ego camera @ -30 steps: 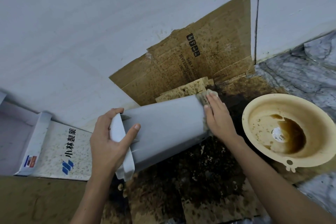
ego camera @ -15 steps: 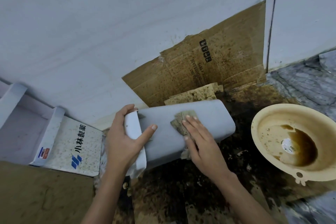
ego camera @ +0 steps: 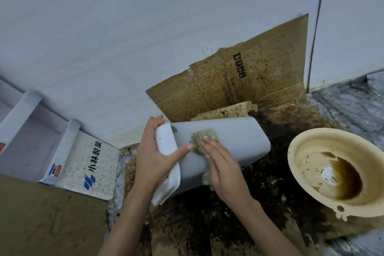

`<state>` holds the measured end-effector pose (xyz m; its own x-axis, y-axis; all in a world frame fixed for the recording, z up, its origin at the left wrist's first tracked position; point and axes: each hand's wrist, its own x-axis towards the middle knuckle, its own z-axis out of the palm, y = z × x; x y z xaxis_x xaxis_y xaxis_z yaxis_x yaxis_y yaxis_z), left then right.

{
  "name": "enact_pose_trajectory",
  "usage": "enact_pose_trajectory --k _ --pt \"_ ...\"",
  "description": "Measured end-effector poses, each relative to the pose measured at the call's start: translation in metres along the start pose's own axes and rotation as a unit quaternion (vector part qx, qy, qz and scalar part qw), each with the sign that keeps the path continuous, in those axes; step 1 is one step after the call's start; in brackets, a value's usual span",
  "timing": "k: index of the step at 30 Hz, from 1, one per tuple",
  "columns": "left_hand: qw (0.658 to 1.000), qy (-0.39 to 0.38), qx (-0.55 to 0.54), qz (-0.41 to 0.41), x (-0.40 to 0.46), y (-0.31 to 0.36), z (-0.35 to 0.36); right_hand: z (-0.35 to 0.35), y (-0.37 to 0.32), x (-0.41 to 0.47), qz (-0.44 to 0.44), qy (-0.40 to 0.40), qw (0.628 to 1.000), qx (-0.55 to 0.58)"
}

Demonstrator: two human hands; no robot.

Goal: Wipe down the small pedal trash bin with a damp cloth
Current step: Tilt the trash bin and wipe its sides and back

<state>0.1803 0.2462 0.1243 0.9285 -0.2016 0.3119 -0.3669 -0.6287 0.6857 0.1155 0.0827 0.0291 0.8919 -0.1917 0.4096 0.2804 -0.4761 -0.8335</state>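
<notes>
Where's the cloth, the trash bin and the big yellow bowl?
cloth (ego camera: 200, 137), head view: on its bunched part above the fingertips.
trash bin (ego camera: 234, 137), head view: on its grey side wall.
yellow bowl (ego camera: 295, 147), head view: on its left rim.

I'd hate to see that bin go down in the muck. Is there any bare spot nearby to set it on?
Bare grey stone floor runs between the wall and the basin. The brown sheet at lower left is bare too. Under the bin the stained cardboard is filthy, and both hands crowd it.
</notes>
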Motion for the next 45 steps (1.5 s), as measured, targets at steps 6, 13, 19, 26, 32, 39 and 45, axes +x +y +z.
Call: enact_pose_trajectory --k 6,13,19,26,32,39,45 --pt "0.998 -0.044 -0.027 -0.023 -0.009 -0.007 -0.011 -0.026 0.030 -0.001 0.051 0.021 0.998 -0.025" --pt "0.995 -0.087 -0.028 -0.028 -0.013 0.000 -0.003 -0.043 0.021 0.038 0.204 0.031 0.976 0.075" --pt "0.994 -0.107 -0.028 -0.014 -0.010 0.012 0.012 -0.050 -0.049 0.058 0.028 -0.014 0.990 0.139" --pt "0.981 -0.133 -0.133 -0.048 -0.007 0.012 0.013 -0.055 -0.077 0.062 -0.164 -0.169 0.972 -0.003" --pt "0.993 -0.108 -0.033 -0.038 -0.008 0.009 0.008 -0.055 -0.040 0.058 -0.131 -0.067 0.989 -0.005" --pt "0.992 -0.114 -0.036 -0.048 -0.012 0.002 0.002 -0.044 0.027 0.026 -0.050 -0.075 0.996 0.000" --pt "0.994 -0.101 -0.029 -0.004 -0.016 -0.003 -0.002 -0.040 0.048 0.044 0.108 -0.029 0.993 -0.024"
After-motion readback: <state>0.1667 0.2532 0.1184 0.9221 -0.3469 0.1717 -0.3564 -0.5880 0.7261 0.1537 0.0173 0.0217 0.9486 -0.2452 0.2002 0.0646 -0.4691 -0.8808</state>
